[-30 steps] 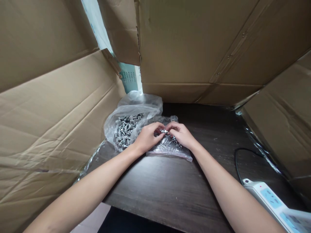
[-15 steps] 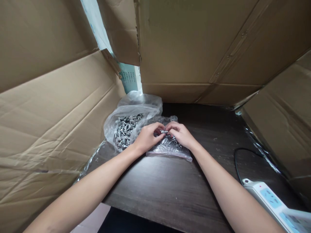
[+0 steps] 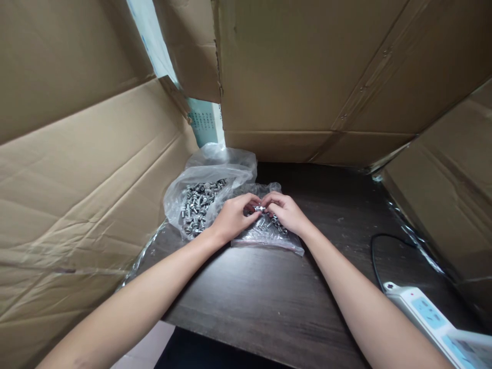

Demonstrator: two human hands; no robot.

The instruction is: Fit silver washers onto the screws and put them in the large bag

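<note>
My left hand [image 3: 236,215] and my right hand [image 3: 284,211] meet over a clear plastic bag [image 3: 249,240]. Between their fingertips is a small silvery screw [image 3: 260,208], pinched from both sides and lying roughly level. Fingers partly cover it, so its full shape does not show. Several more metal pieces [image 3: 274,223] lie on or in the clear bag beneath my right hand. Left of my hands, an open translucent bag [image 3: 175,197] holds a heap of silvery screws [image 3: 198,207].
Cardboard walls [image 3: 315,77] enclose the dark wooden table [image 3: 246,292] at the back and both sides. A white power strip [image 3: 423,312] with a black cable [image 3: 372,256] lies at the right. The table's front edge runs below my forearms.
My hands keep almost the same place and grip. The small screw between my fingertips looks slightly turned; little else differs.
</note>
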